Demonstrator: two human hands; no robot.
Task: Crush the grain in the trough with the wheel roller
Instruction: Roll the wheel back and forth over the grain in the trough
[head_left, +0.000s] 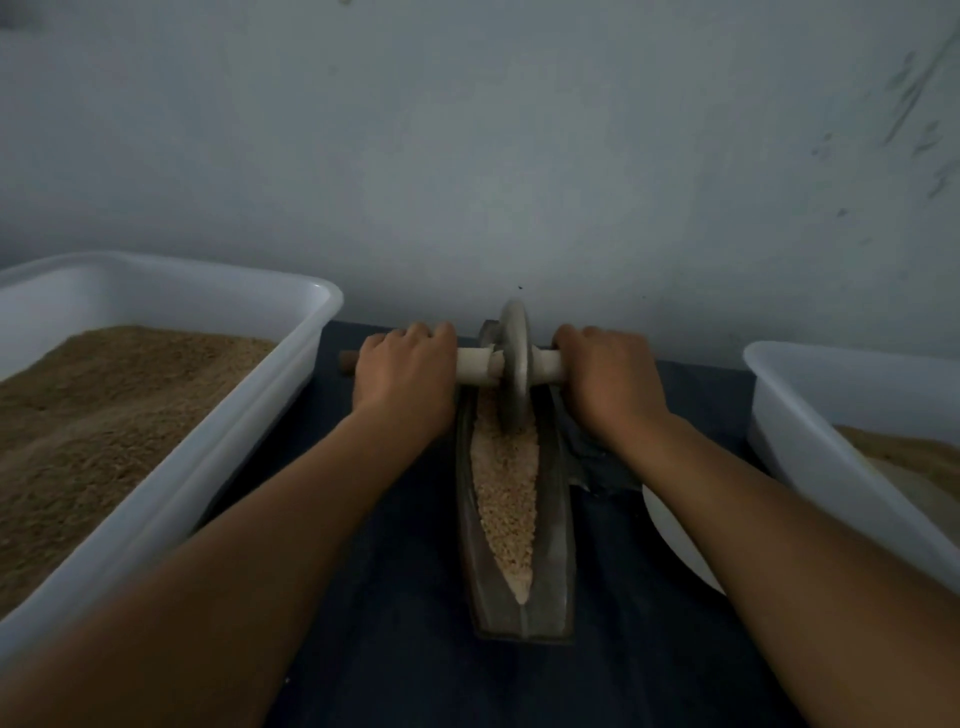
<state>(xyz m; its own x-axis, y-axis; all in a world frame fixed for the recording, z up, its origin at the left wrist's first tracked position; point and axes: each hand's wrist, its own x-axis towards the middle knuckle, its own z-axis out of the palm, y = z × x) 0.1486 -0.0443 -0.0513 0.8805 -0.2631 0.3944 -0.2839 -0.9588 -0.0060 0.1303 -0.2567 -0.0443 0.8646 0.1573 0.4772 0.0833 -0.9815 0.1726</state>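
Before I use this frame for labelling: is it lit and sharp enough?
Head view: dim, bluish, no glare; grain in the trough is sharp enough, wheel roller and both hands clear; forearms near the lens blur; wide-angle bends the tub rims.

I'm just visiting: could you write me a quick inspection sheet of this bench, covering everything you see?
Surface: dark cloth-covered table.
Job's things: wheel roller stands at the far end of the trough; grain fills its groove.
Clutter: left white tub of brown meal; right white tub, partly filled; white dish beneath the right forearm.
Hands: left hand and right hand grip the axle.
Cables: nothing seen.
Surroundings: scuffed pale wall.
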